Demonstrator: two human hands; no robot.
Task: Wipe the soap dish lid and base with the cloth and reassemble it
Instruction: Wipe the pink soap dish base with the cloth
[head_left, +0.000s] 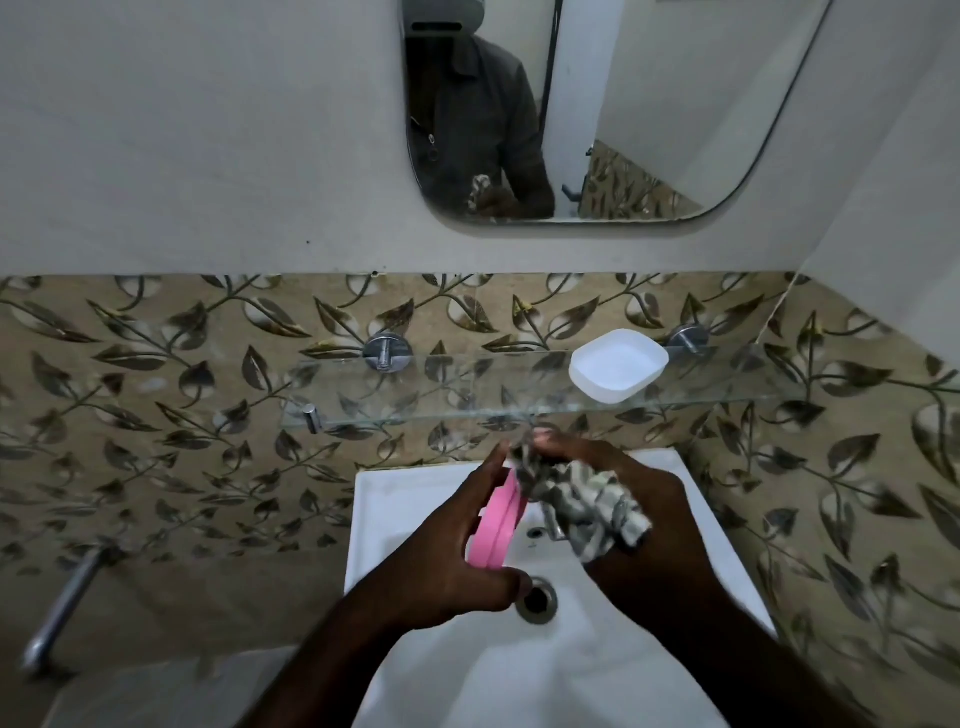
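Observation:
My left hand (457, 540) grips a pink soap dish part (493, 525) on edge above the sink, fingers along one side and thumb under it. A bunched cloth with a grey and white pattern (587, 499) is gripped in my right hand (639, 509) and pressed against the pink part's upper edge. The white soap dish part (618, 365) lies open side up on the glass shelf (415, 395), apart from both hands.
Below my hands are a white sink (395, 519) and its drain (537, 597); the tap is mostly hidden by the cloth. A mirror (597, 104) hangs on the wall above. A metal pipe (67, 603) sticks out at the lower left.

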